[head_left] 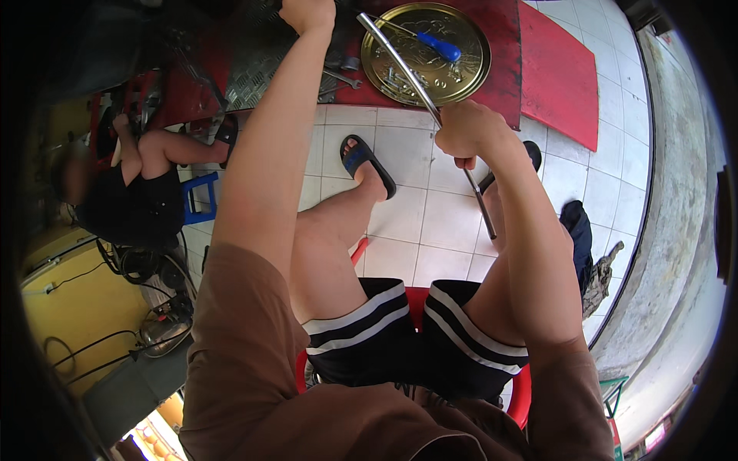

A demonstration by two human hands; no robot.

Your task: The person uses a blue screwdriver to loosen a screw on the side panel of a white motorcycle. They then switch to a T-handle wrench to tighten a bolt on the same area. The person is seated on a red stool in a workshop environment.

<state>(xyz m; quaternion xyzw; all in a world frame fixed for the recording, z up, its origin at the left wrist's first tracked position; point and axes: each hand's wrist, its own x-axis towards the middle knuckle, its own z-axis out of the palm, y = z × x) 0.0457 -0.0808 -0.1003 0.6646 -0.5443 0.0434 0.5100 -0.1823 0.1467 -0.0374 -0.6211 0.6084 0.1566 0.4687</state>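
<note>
My right hand [473, 129] is closed around a long, shiny metal bar [400, 65]. The bar slants from above the tray down past my fist toward my shin. At the top edge my left hand [310, 14] is closed beside dark machinery; whatever it grips is hidden. Under the bar's upper half lies a round gold tray [480, 42], with a blue-handled screwdriver [438, 46] and several small bolts [400, 81] on it. An open-ended spanner [344, 78] rests near the tray's left side, below my left hand.
A red platform [503, 69] carries the tray, and a red ramp [561, 84] slopes off its right. A co-worker [127, 188] sits at the left by a blue stool [200, 197]. Cables and equipment [157, 307] stand lower left. A grey wall [676, 192] runs along the right.
</note>
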